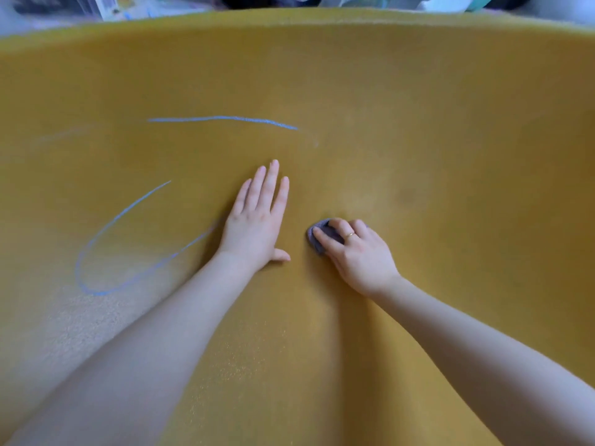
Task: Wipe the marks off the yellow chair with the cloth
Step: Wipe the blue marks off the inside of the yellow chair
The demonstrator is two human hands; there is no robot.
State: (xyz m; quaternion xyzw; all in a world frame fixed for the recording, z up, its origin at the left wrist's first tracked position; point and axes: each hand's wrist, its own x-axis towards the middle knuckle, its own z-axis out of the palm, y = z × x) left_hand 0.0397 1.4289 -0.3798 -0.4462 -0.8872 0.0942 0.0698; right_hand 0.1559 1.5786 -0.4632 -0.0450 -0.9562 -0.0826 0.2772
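The yellow chair (418, 123) fills nearly the whole head view; its textured surface curves up toward a far rim along the top of the picture. Beyond that rim lie blurred household items that cannot be identified.

Left hand (254, 220): laid flat on the chair surface near the centre of the view, palm down, fingers extended and close together, pointing away toward the far rim, thumb (280, 255) stuck out to the right. It holds nothing. The bare forearm runs back to the near left corner.

Right hand (357, 252): just right of the left hand, apart from it, with a strip of bare yellow between. It is curled over a small bunched grey-purple cloth (318, 235) and presses it against the chair. The fingers (322, 241) cover most of the cloth; only its left and far edges show beyond the fingertips. A gold ring (348, 235) sits on one finger. The bare forearm runs back to the near right edge.

Marks: three blue chalk-like lines remain on the chair, all left of the cloth.
- A nearly straight stroke (222, 119) on the far side of the left hand, well apart from both hands.
- A long open loop (96, 252) on the left; its near branch runs toward the left wrist and fades beside it.
- A very faint smear (64, 133) far left, barely legible.

A pale, dusty-looking patch (74, 317) occupies the near left of the surface below the loop. The area right of the cloth shows no blue lines.
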